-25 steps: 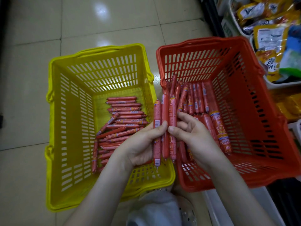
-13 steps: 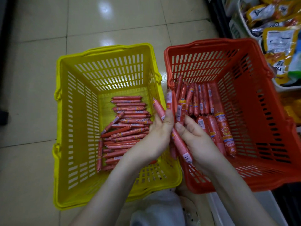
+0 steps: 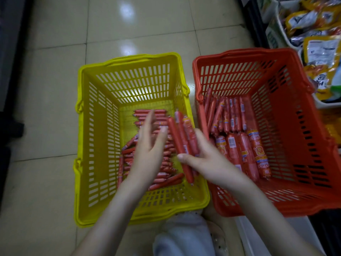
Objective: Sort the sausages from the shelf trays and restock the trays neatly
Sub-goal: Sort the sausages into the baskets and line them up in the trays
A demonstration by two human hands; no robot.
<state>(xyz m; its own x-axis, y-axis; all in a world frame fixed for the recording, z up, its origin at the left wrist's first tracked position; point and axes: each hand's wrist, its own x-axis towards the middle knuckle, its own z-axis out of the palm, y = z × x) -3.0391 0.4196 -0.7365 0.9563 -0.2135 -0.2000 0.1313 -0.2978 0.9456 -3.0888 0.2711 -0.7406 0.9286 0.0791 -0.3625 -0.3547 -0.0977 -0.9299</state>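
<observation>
Your left hand (image 3: 147, 154) reaches in from the lower edge over the yellow basket (image 3: 83, 145). Its forearm slants up and to the right, and the fingers are stretched forward and slightly spread. It is blurred, and nothing shows in its grasp. Your right hand (image 3: 210, 163) comes in where the two baskets meet, with its wrist above the red basket (image 3: 299, 126). Its fingers wrap behind a bundle of thin sausages (image 3: 181, 141) and the thumb lies across the front. The bundle is about three sticks, tilted with the top ends leaning left. It hangs above the right inner side of the yellow basket, just beside your left fingertips — whether they touch I cannot tell.

Under your left hand, on the yellow basket's bottom, lies a pile of thin sausages (image 3: 166, 181) — the far ones in crosswise rows, the near ones more jumbled. In the red basket a row of thin sausages (image 3: 229, 115) lies lengthwise at the far left. Nearer you, thick sausages (image 3: 246, 152) sit side by side, partly hidden by your right hand. The baskets stand side by side on the tiled floor (image 3: 46, 108). At the upper right a white shelf tray (image 3: 323, 105) holds yellow packets (image 3: 321, 50). Pale cloth (image 3: 182, 235) shows at the bottom edge, between your forearms.
</observation>
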